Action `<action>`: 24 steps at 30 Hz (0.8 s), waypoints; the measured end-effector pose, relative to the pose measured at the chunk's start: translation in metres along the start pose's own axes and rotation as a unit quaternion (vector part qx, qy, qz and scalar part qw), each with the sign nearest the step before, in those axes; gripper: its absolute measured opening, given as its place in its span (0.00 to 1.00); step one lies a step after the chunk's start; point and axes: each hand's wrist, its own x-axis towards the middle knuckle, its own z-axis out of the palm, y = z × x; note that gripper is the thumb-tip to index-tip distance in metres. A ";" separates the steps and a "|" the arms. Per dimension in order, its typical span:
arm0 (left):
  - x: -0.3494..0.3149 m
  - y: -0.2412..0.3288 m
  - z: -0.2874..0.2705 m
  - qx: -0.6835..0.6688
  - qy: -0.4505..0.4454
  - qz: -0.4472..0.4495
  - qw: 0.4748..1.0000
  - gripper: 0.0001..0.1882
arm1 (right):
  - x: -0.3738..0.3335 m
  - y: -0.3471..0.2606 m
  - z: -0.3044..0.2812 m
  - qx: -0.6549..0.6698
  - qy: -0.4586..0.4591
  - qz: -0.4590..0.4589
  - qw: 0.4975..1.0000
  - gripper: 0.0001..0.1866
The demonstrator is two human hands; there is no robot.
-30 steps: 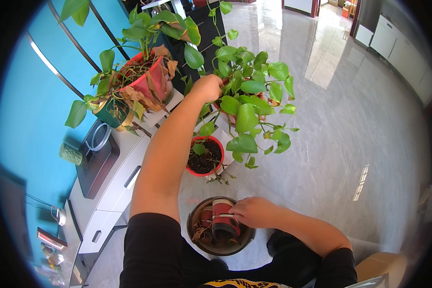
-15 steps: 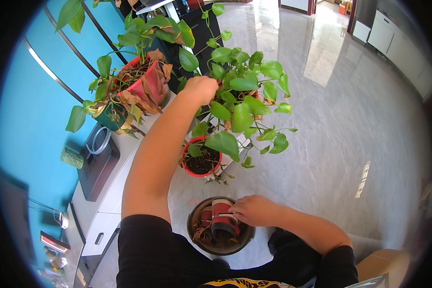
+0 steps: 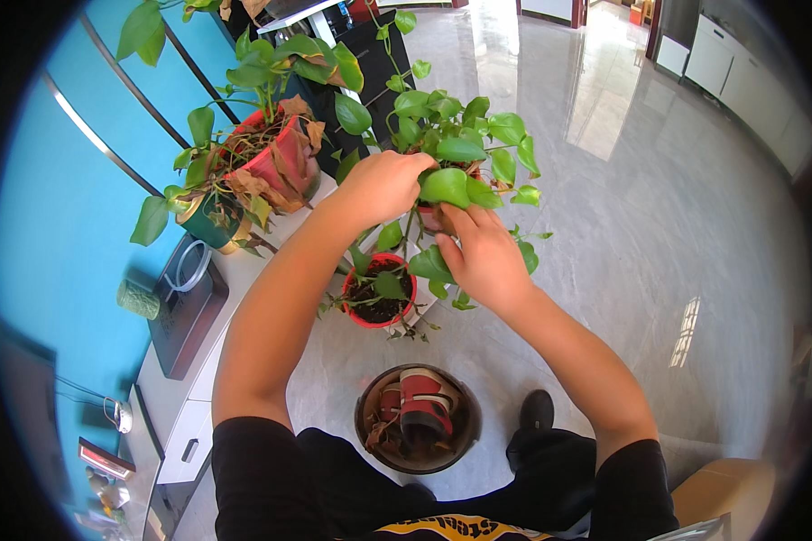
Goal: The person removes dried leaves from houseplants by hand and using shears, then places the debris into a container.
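Note:
A leafy green potted plant point(image 3: 461, 150) stands in front of me, and both my hands are among its leaves. My left hand point(image 3: 388, 187) is closed at the plant's left side; what its fingers pinch is hidden by leaves. My right hand point(image 3: 489, 257) reaches in from the near right, thumb and fingers apart, fingertips just under a broad leaf point(image 3: 446, 187). Between the hands, part of the plant's reddish pot shows. Nearer to me is a smaller red-rimmed pot point(image 3: 380, 313) with dark soil, a few leaves and thin stems.
On the floor, a dark round bucket point(image 3: 363, 422) holds dry brown leaves and a red-and-black object with white bands point(image 3: 424, 397). Left, a white cabinet point(image 3: 188, 439) carries a red pot point(image 3: 284, 160) with withered leaves, a green pot point(image 3: 209, 225) and a dark box point(image 3: 186, 316).
My right hand has left the banded object in the bucket and moved up into the plant's leaves. My left hand has shifted slightly right and nearer, and some leaves have moved.

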 end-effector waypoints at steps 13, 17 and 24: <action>-0.069 0.025 -0.016 -0.294 -0.112 -0.198 0.928 0.21 | 0.019 0.030 0.022 0.055 -0.042 0.150 0.986 0.19; -0.061 0.026 0.032 -0.312 -0.029 -0.286 0.906 0.19 | 0.036 0.030 0.016 0.090 -0.022 0.133 0.987 0.18; -0.023 0.044 0.059 -0.299 0.175 -0.293 0.891 0.20 | 0.059 0.035 -0.001 0.061 -0.054 0.098 0.992 0.12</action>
